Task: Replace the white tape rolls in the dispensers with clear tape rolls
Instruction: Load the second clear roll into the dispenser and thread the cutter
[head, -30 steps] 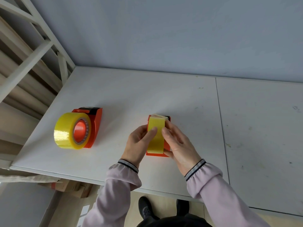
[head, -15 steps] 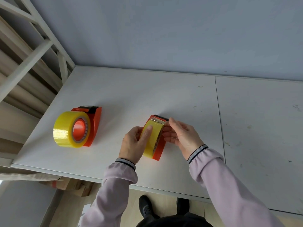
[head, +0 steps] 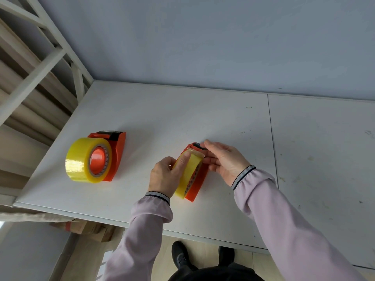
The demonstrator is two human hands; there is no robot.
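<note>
White table (head: pixel 203 110) against pale blue-grey wall (head: pixel 203 37), white-framed rack (head: pixel 40 57) at left, light wood floor (head: pixel 205 250)

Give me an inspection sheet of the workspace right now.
Surface: white table, scuffed, seam at right.
Job's things: left dispenser standing, yellowish roll mounted; second dispenser with thinner roll.
Clutter: nothing seen on the table.
Grippers: left hand on thinner roll; right hand at second dispenser's cutter end.
Cables: nothing seen.
Surroundings: wall behind, white frame at left, cardboard under the table.
</note>
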